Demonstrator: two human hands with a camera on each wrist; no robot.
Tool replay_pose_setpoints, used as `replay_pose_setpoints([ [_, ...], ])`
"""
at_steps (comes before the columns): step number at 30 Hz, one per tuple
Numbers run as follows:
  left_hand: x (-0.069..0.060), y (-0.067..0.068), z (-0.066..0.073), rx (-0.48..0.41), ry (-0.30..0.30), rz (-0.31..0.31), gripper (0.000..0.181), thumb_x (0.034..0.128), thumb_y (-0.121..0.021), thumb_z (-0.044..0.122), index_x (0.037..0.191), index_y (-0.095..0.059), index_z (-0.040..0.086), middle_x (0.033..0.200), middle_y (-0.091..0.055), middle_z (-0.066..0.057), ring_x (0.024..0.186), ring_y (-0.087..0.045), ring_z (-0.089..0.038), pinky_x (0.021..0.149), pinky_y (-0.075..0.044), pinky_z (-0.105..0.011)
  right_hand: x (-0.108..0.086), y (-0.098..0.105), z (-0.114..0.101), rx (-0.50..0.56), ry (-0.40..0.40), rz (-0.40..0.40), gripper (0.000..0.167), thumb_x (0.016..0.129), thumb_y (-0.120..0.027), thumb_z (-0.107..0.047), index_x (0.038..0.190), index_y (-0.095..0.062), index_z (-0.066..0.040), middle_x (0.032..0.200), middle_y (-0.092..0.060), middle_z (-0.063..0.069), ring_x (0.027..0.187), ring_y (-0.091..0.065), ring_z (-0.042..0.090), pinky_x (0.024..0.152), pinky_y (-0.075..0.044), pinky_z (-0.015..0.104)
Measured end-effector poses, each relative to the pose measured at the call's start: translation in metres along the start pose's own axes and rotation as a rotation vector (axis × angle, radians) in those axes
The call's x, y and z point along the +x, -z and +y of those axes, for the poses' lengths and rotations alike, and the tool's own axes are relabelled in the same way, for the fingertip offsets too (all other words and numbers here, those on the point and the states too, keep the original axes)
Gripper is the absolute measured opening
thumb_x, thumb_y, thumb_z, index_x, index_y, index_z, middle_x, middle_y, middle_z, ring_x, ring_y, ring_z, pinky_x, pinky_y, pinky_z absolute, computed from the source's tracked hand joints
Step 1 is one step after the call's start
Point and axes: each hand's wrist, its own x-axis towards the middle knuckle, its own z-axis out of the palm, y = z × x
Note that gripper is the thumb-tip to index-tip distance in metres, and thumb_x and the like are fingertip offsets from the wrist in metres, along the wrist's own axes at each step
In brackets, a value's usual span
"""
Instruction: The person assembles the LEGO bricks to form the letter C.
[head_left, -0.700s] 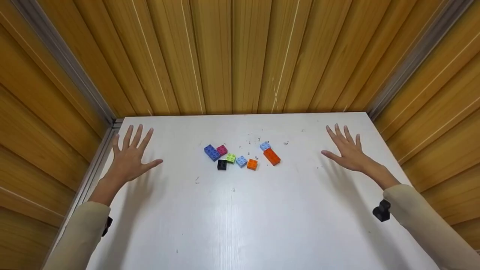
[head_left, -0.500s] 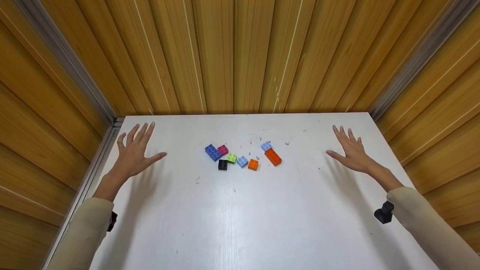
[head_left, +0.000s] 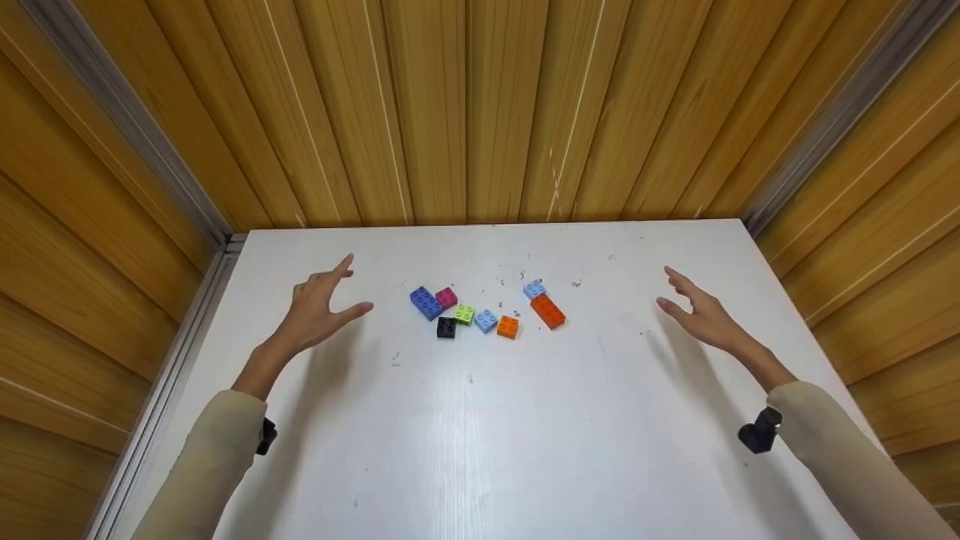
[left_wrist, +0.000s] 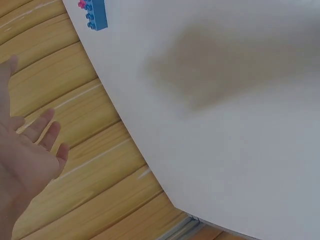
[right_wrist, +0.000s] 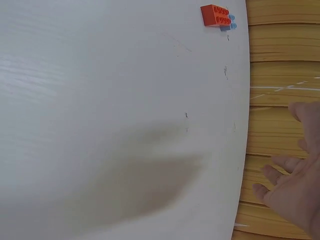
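My left hand [head_left: 315,309] hovers above the table left of the toy bricks, thumb apart from the loosely bent fingers, holding nothing. The long blue brick [head_left: 427,303] is nearest to it, beside a magenta brick [head_left: 446,298]. A black brick [head_left: 446,328], a lime green brick [head_left: 464,314], a light blue brick [head_left: 486,321] and an orange brick [head_left: 508,326] lie close together. Farther right, a long red-orange brick [head_left: 547,311] adjoins another light blue brick [head_left: 534,289]. Off to the right, my right hand [head_left: 705,319] is raised over the table, also holding nothing.
The white table [head_left: 465,435] has small dark scuffs around the bricks. A wood-slat wall [head_left: 465,112] stands behind it, with similar panels on both sides. A metal rail [head_left: 172,382] runs along the table's left edge. Each sleeve carries a black wrist device [head_left: 760,430].
My left hand has moved right toward the bricks, and its spread fingers have bent and drawn together. My right hand has turned, its fingers closer together. The bricks lie as before.
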Motion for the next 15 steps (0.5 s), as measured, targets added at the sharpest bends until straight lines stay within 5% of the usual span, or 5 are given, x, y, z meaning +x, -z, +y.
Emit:
replay_pose_setpoints([
  [8, 0.021, -0.04, 0.033, -0.068, -0.038, -0.065, 0.084, 0.0958, -0.071, 0.039, 0.163, -0.025, 0.017, 0.15, -0.055, -0.017, 0.142, -0.044, -0.04, 0.119, -0.021, -0.068, 0.002, -0.03, -0.001, 0.039, 0.038, 0.02, 0.052, 0.106, -0.053, -0.017, 0.15, -0.041, 0.007, 0.142, -0.051, 0.037, 0.126, -0.054, 0.052, 0.102, -0.045, 0.065],
  [15, 0.053, -0.09, 0.081, -0.159, -0.175, -0.141, 0.075, 0.0985, -0.069, 0.029, 0.161, -0.031, 0.012, 0.142, -0.061, -0.019, 0.135, -0.054, -0.037, 0.118, -0.033, -0.06, 0.007, -0.062, -0.007, 0.06, 0.075, 0.02, 0.044, 0.105, -0.056, -0.013, 0.143, -0.05, 0.008, 0.129, -0.063, 0.033, 0.116, -0.063, 0.049, 0.097, -0.05, 0.059],
])
